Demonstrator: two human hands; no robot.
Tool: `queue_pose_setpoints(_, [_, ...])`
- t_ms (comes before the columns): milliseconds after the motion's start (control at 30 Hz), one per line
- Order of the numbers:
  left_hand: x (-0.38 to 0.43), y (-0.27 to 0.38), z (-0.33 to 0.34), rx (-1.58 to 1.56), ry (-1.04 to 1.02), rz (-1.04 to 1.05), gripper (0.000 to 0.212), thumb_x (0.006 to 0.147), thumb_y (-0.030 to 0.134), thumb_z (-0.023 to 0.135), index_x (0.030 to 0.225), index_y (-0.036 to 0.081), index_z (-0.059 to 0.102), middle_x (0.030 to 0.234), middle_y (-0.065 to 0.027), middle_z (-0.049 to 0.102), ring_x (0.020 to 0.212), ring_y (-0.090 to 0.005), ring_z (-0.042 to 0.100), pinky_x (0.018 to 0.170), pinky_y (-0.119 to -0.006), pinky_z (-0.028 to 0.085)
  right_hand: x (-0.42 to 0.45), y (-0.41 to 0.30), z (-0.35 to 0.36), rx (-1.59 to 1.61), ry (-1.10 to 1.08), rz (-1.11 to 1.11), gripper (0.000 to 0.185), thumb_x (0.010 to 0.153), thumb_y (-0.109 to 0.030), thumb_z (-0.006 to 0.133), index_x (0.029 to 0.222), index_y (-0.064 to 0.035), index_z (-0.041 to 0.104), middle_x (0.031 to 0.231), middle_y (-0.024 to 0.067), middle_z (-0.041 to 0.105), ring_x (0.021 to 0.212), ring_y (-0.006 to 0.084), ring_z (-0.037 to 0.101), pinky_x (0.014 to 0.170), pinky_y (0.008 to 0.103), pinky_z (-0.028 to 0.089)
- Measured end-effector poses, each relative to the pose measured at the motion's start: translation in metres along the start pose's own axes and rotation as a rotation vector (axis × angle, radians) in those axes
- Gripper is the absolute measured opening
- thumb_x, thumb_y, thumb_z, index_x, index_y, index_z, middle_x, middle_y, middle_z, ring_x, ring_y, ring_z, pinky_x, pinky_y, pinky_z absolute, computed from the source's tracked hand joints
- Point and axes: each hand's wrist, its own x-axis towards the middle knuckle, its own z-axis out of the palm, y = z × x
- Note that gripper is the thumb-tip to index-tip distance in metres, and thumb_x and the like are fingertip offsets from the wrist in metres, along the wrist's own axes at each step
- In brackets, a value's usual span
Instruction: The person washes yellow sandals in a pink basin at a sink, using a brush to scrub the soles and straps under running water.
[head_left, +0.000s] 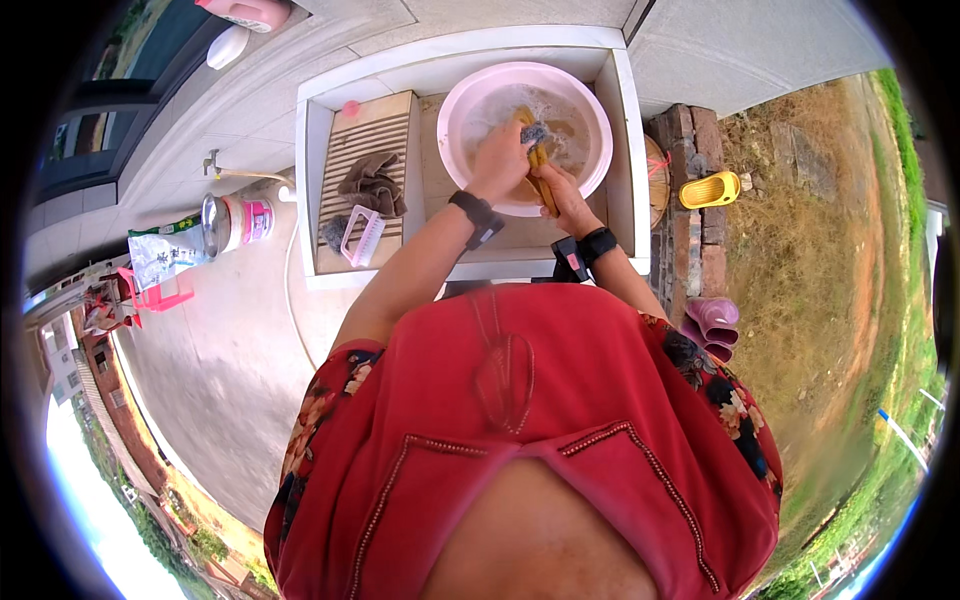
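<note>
A round pink basin (451, 105) of cloudy, sudsy water stands in a stone-rimmed sink (637, 157). Over it, my left hand (499, 161) presses a grey scouring pad (533, 133) against a long yellow object (541, 180), possibly a slipper seen edge-on. Nearer to me, my right hand (568, 199) grips the lower end of that object. The fingers of my left hand are partly hidden. On the ribbed washboard (367, 120) to the left lie a crumpled brown cloth (367, 184), a pink scrub brush (365, 238) and a dark grey fuzzy pad (334, 234).
A yellow slipper (709, 190) rests on the brick wall (690, 247) right of the sink, with purple boots (709, 322) close by. At left are a tap (213, 163), a hose (289, 270), a pink-labelled bucket (257, 221) and a pink stool (157, 296).
</note>
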Motion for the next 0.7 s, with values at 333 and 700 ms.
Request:
queue_pose_setpoints(333, [0.029,0.021,-0.04,0.004,-0.151,-0.115,0.037,0.091,0.03,0.062,0.11,-0.001,0.061,0.104,-0.0247,0.067,0.103,-0.041,0.063,0.089,-0.048,0.049,-0.001,0.014,-0.01,0.045,0.064,0.02,0.028,0.087,-0.033,0.061,0.105,-0.013,0.065,0.08,-0.0013,0.056,0.056,0.0087,0.047,0.043,0.0256,0.033])
queue_pose_setpoints(700, [0.053,0.013,-0.016,0.29,-0.065,-0.116,0.033,0.094,0.028,0.059,0.113,0.002,0.057,0.105,-0.0216,0.067,0.101,-0.0391,0.063,0.087,-0.047,0.049,-0.027,0.007,-0.001,-0.101,-0.015,-0.165,0.065,0.084,-0.027,0.063,0.142,-0.0028,0.045,0.073,0.0001,0.053,0.048,0.0092,0.041,0.04,0.0254,0.031])
